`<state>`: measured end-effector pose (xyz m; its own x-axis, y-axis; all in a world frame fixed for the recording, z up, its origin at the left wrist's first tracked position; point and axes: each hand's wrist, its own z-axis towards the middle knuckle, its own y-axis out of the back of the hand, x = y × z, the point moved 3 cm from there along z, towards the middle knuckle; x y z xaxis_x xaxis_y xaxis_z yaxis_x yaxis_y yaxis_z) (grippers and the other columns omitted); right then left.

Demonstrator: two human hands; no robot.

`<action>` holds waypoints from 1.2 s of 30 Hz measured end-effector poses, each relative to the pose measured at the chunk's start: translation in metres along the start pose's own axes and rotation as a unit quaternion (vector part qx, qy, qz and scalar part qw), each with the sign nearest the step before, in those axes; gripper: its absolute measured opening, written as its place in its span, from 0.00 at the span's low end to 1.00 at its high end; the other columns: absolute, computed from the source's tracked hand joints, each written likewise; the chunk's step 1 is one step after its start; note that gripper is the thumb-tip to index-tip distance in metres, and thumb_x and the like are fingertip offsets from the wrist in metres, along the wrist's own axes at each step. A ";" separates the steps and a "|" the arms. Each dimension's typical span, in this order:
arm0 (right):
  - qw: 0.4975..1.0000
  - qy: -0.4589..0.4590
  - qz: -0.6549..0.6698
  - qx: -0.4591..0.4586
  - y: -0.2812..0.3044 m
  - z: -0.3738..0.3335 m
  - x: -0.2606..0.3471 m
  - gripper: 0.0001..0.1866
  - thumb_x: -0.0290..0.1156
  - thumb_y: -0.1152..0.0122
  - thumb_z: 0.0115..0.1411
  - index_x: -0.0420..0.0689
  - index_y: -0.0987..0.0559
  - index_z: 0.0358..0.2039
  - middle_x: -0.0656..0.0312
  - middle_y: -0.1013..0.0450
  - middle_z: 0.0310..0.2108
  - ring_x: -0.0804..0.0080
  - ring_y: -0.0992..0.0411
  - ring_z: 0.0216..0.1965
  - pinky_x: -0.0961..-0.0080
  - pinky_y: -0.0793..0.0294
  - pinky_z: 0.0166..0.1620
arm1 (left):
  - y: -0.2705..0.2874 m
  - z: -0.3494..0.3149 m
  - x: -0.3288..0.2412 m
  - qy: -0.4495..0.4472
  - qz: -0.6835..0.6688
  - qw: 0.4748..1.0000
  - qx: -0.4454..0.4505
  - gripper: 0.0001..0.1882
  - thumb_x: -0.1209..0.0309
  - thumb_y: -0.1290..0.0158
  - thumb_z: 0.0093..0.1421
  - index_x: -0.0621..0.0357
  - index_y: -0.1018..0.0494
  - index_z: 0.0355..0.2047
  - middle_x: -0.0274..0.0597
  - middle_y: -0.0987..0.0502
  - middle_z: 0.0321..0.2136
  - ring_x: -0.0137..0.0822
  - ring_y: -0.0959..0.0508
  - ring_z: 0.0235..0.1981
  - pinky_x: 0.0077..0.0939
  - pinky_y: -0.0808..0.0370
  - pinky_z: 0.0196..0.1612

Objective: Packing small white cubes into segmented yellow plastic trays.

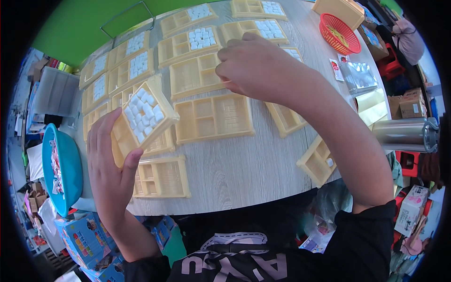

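Left hand (105,155) grips a tilted cream tray (123,137), white pillow-shaped pieces (143,115) in one compartment, over the bench's (244,174) left side | right hand (253,66) curled above middle tray (190,77), cannot tell if holding anything | further trays (192,120) in rows | blue basin (71,178) left, red basket (325,34) far right

a pale wood-grain table (249,174) stands before a bright green panel (70,35), with cardboard boxes (413,103) crowding the right and blue printed cartons (84,237) stacked at lower left.
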<state>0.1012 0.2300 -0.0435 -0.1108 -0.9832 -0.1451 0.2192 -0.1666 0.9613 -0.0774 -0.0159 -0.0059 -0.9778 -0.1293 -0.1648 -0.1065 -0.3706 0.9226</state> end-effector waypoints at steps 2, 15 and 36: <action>1.000 -0.004 -0.006 0.029 -0.003 0.003 0.001 0.07 0.33 0.35 0.59 0.47 0.18 0.26 0.63 0.24 0.28 0.66 0.24 0.40 0.65 0.27 0.50 | -0.002 0.001 0.003 -0.002 -0.008 1.000 0.006 0.37 0.46 0.44 0.66 0.63 0.32 0.63 0.55 0.27 0.58 0.58 0.29 0.60 0.46 0.34 0.64; 0.984 -0.080 0.127 -0.098 0.065 -0.038 -0.023 0.09 0.31 0.35 0.62 0.41 0.22 0.29 0.60 0.27 0.29 0.65 0.27 0.35 0.66 0.28 0.43 | -0.003 0.020 0.009 0.028 -0.056 0.998 0.021 0.37 0.54 0.35 0.60 0.62 0.31 0.62 0.52 0.26 0.58 0.53 0.27 0.60 0.42 0.31 0.63; 0.967 -0.041 0.241 0.079 0.073 -0.139 0.128 0.05 0.29 0.37 0.47 0.45 0.21 0.27 0.66 0.33 0.28 0.70 0.29 0.34 0.71 0.27 0.44 | -0.094 0.114 -0.035 -0.129 -0.028 0.981 0.139 0.32 0.53 0.42 0.66 0.57 0.34 0.64 0.53 0.28 0.62 0.54 0.31 0.65 0.45 0.35 0.67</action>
<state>0.2376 0.0812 -0.0245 -0.1113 -0.9336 0.3407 0.1154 0.3283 0.9375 -0.0534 0.1283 -0.0472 -0.9782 0.1351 -0.1579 -0.1720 -0.1003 0.9800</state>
